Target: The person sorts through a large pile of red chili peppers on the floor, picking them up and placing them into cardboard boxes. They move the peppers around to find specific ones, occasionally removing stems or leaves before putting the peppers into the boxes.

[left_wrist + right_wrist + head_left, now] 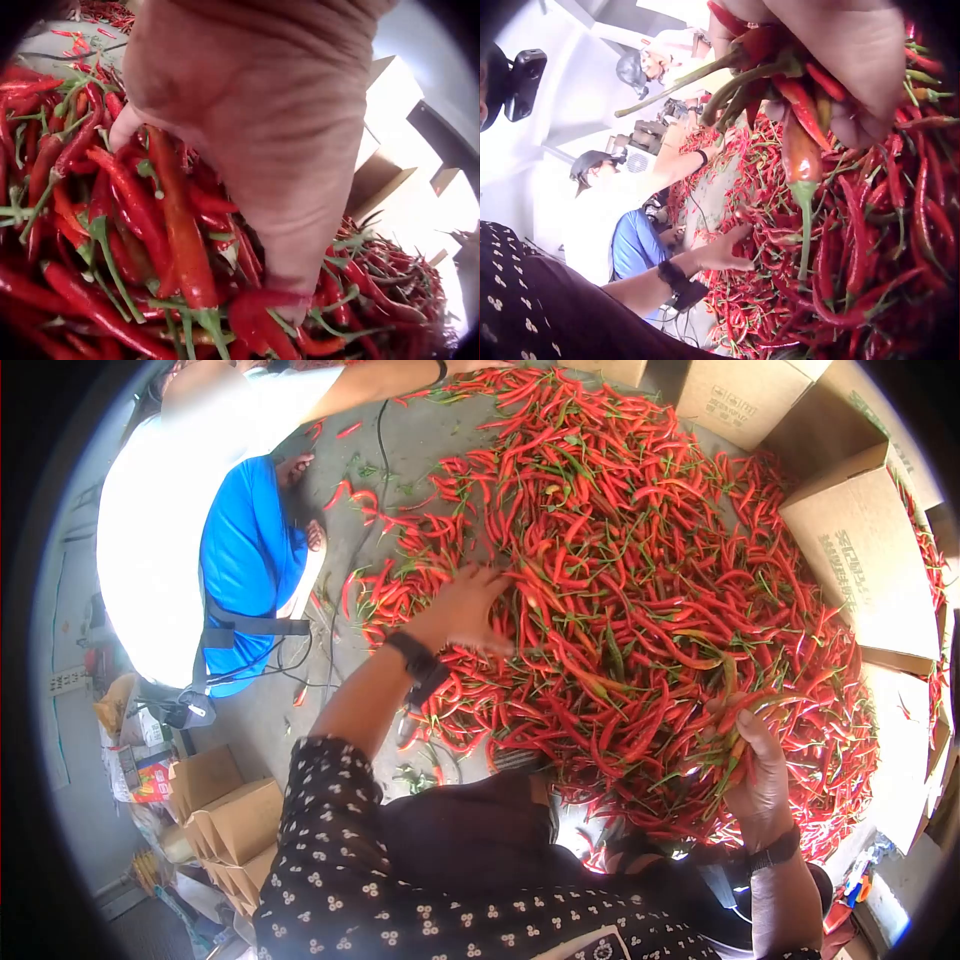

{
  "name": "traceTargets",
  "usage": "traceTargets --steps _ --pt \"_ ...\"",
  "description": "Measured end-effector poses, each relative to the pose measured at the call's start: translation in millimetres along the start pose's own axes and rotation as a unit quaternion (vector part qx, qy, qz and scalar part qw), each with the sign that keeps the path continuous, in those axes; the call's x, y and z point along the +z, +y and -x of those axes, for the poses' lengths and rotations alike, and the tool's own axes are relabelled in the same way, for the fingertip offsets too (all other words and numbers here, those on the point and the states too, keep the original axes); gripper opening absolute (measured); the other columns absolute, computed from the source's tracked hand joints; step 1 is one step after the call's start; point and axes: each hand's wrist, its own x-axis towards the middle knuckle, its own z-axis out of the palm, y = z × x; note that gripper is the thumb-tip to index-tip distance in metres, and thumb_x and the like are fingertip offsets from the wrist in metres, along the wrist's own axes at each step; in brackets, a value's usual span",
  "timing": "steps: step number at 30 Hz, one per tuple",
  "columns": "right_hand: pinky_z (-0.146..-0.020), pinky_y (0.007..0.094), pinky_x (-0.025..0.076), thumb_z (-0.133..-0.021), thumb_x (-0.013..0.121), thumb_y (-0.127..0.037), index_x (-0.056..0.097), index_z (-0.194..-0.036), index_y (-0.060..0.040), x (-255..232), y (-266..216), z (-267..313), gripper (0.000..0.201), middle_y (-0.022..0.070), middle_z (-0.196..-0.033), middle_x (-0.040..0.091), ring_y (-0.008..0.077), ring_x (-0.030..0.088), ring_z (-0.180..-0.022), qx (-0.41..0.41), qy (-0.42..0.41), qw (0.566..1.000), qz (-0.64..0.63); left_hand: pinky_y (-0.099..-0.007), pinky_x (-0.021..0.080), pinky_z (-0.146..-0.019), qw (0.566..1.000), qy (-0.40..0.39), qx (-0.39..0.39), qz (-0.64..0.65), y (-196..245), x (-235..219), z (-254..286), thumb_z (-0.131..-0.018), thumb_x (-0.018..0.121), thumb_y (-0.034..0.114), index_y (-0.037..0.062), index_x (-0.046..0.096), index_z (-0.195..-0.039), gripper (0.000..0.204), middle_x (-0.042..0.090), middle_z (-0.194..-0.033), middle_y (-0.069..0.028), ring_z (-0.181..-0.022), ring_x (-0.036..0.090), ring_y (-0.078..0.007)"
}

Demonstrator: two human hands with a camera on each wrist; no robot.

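A big heap of red chili peppers [610, 550], some with green stems, covers the floor before me. Over the heap's left side reaches my left hand [465, 610], fingers spread and thumb held apart. Seen from the left wrist, that hand [255, 127] comes down among the chilies, its thumb tip right at a red one; most of its fingers are hidden. At the heap's right front, my right hand [763, 775] holds a small bunch of chilies. The right wrist view shows its fingers [855, 127] curled round these chili peppers [802, 154], stems sticking out.
Cardboard boxes [860, 540] line the heap's right side. Another person [170, 530] in white and blue sits at the left, an arm stretched over the far edge. A black cable [383, 450] runs across the grey floor [350, 540]. More cartons [235, 825] stand at lower left.
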Motion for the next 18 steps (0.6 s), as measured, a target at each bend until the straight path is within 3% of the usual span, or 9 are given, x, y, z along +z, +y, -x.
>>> traceTargets --steps 3,7,9,12,16,18 --pt "-0.072 0.0344 0.054 -0.084 0.064 -0.016 0.052 -0.112 -0.0029 0.2 -2.4 0.3 0.033 0.0103 -0.104 0.061 0.0188 0.061 -0.085 -0.007 -0.005 1.000 0.003 -0.0516 0.033 -0.103 0.996 -0.050 -0.020 0.067 15.0 -2.7 34.4 -0.052 0.083 0.047 0.0015 0.043 -0.131 0.099 0.034 -0.138 -0.0204 -0.125 0.033 -0.0442" --pt "-0.072 0.0346 0.055 -0.084 0.064 -0.017 0.052 -0.111 -0.0028 -3.7 -2.7 -1.1 0.034 0.0104 -0.105 0.061 0.0186 0.061 -0.086 -0.004 0.007 1.000 0.009 -0.0523 0.033 -0.103 0.994 -0.083 -0.045 0.046 26.6 7.3 59.7 -0.051 0.084 0.044 0.0025 0.039 -0.133 0.102 0.031 -0.139 -0.0213 -0.127 0.030 -0.0462" --pt "-0.072 0.0344 0.055 -0.083 0.064 -0.017 0.052 -0.111 -0.0030 -2.1 -1.4 -3.2 0.033 0.0105 -0.104 0.061 0.0186 0.062 -0.085 0.000 0.007 1.000 0.003 -0.0615 0.038 -0.096 0.987 -0.072 -0.133 0.056 37.5 19.0 57.7 -0.052 0.084 0.041 0.0143 0.036 -0.138 0.102 0.021 -0.146 -0.0186 -0.130 0.023 -0.0504" --pt "-0.072 0.0345 0.055 -0.083 0.064 -0.017 0.052 -0.111 -0.0033 -0.6 -1.6 -5.3 0.033 0.0107 -0.104 0.061 0.0186 0.062 -0.085 0.007 -0.001 1.000 0.003 -0.0641 0.038 -0.094 0.978 -0.054 -0.193 0.056 58.1 20.4 41.5 -0.052 0.084 0.037 0.0152 0.034 -0.138 0.102 0.019 -0.147 -0.0187 -0.131 0.021 -0.0512" --pt "-0.071 0.0349 0.055 -0.084 0.064 -0.016 0.052 -0.110 -0.0034 2.9 -2.8 -5.8 0.032 0.0108 -0.104 0.061 0.0186 0.061 -0.085 0.010 -0.012 1.000 0.006 -0.0608 0.040 -0.095 0.983 -0.059 -0.160 0.062 49.8 24.8 42.5 -0.052 0.084 0.032 0.0163 0.036 -0.137 0.099 0.017 -0.148 -0.0186 -0.130 0.022 -0.0511" --pt "-0.070 0.0352 0.055 -0.084 0.064 -0.016 0.052 -0.110 -0.0032 2.2 -4.4 -4.6 0.032 0.0109 -0.105 0.061 0.0186 0.061 -0.085 -0.001 -0.009 1.000 0.008 -0.0533 0.043 -0.095 0.990 -0.071 -0.112 0.051 48.3 27.4 55.7 -0.054 0.082 0.028 0.0143 0.040 -0.132 0.090 0.019 -0.146 -0.0185 -0.128 0.028 -0.0469"
